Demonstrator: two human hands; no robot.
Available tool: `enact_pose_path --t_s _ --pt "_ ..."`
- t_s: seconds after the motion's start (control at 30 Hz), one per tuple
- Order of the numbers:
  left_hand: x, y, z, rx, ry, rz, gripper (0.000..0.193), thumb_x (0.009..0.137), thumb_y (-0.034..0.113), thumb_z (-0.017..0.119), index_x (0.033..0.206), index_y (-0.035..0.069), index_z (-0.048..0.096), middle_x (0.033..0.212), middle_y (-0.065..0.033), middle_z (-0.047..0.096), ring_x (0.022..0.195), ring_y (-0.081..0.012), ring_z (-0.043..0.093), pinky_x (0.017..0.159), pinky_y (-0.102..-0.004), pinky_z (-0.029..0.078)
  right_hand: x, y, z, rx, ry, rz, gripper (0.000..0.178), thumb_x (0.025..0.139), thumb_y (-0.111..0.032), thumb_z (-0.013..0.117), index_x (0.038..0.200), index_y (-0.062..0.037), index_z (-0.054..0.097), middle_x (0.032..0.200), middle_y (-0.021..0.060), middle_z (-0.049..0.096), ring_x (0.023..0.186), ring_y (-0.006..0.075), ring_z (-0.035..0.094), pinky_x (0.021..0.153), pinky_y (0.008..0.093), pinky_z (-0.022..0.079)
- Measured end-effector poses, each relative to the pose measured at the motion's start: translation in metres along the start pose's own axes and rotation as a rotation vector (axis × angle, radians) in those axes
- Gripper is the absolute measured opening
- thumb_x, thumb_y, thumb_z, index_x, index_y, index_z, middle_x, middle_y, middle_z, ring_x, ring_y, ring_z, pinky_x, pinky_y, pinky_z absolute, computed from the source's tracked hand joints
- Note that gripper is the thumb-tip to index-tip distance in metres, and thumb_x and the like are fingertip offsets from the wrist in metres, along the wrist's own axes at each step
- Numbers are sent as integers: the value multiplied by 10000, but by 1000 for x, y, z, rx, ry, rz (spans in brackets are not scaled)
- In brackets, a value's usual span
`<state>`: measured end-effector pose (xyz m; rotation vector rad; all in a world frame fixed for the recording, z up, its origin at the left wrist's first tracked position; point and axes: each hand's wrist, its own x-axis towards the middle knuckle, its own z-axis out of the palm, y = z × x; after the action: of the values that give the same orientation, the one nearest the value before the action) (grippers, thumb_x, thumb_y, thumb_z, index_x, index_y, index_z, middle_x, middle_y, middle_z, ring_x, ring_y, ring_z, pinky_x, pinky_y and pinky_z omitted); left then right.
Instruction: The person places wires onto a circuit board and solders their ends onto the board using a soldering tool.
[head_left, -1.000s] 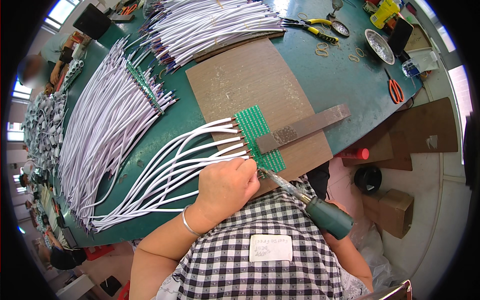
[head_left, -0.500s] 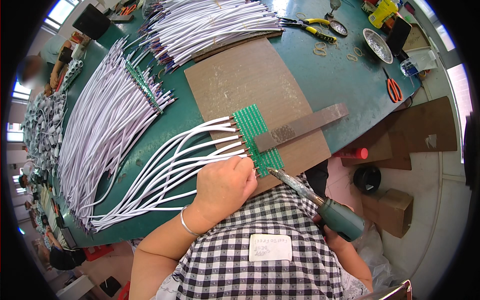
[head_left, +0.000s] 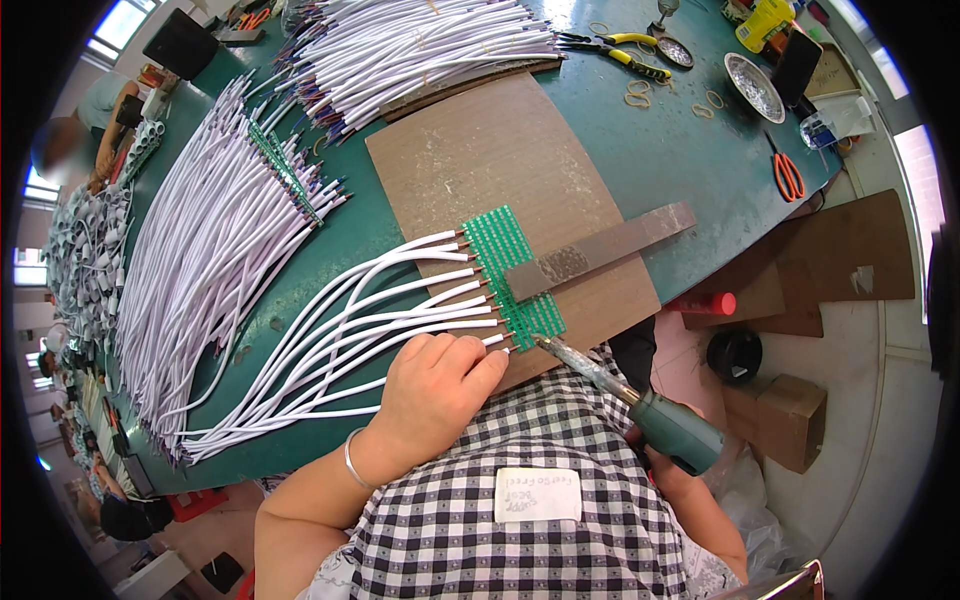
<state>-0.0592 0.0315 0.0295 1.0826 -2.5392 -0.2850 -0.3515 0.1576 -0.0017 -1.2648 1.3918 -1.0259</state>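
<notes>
A green circuit board panel [head_left: 497, 238] lies on a brown board [head_left: 480, 150], with several white cables [head_left: 390, 275] reaching its left edge by their bared copper-coloured ends. My left hand [head_left: 435, 385] is closed on a white cable [head_left: 497, 340] beside the panel's lower left corner; the fingertips are partly hidden. My right hand [head_left: 668, 470] is wrapped round the green handle of a soldering iron [head_left: 655, 420] and mostly hidden behind it. The iron's tip is at the panel's lower edge, close to the cable ends. A flat metal bar [head_left: 610, 250] rests across the panel.
A large bundle of white cables [head_left: 215, 220] lies at left, another bundle [head_left: 430, 50] at the back. Yellow-handled pliers [head_left: 625, 55], rubber bands [head_left: 640, 92], a metal dish [head_left: 752, 88] and orange-handled scissors [head_left: 787, 175] lie at right. A person [head_left: 100, 110] sits at far left.
My left hand has shifted down and left, away from the panel, and its grip has moved along the cables. The soldering iron has barely moved; its tip stays at the panel's lower edge.
</notes>
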Motion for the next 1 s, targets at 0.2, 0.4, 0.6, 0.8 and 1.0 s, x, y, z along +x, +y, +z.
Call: enact_pose_path --t_s 0.2,0.4,0.6,0.8,1.0 --pt "3 0 1 -63 -19 -20 283 657 47 677 939 68 668 804 -39 566 692 -218 549 618 -344 438 4 6 -3 -90 -64 -67 278 766 -167 670 989 -2 649 966 140 657 883 293 636 809 373 500" --pt "6 0 0 -120 -19 -24 326 616 13 700 938 50 669 806 -64 546 717 -235 551 634 -350 452 1 13 -1 -225 1 -151 304 742 -190 687 986 -11 651 970 142 657 898 298 631 821 387 499" --pt "9 2 0 -155 3 -32 311 626 1 695 933 31 662 810 -73 545 743 -243 557 663 -352 467 5 15 -7 -312 -104 -227 384 729 -230 701 1025 4 629 959 142 652 866 291 638 806 371 505" --pt "11 1 -2 -163 -10 -29 303 632 1 695 932 20 657 825 -82 548 762 -252 562 680 -353 473 10 10 -2 -275 -56 -238 362 746 -255 702 992 2 636 944 123 657 848 284 643 767 352 513" --pt "12 2 -3 -152 -29 -28 302 634 4 695 933 18 655 828 -84 549 775 -254 561 693 -354 476 18 7 1 -389 -13 -360 216 697 -142 696 867 -11 674 833 123 651 722 272 633 670 338 498"
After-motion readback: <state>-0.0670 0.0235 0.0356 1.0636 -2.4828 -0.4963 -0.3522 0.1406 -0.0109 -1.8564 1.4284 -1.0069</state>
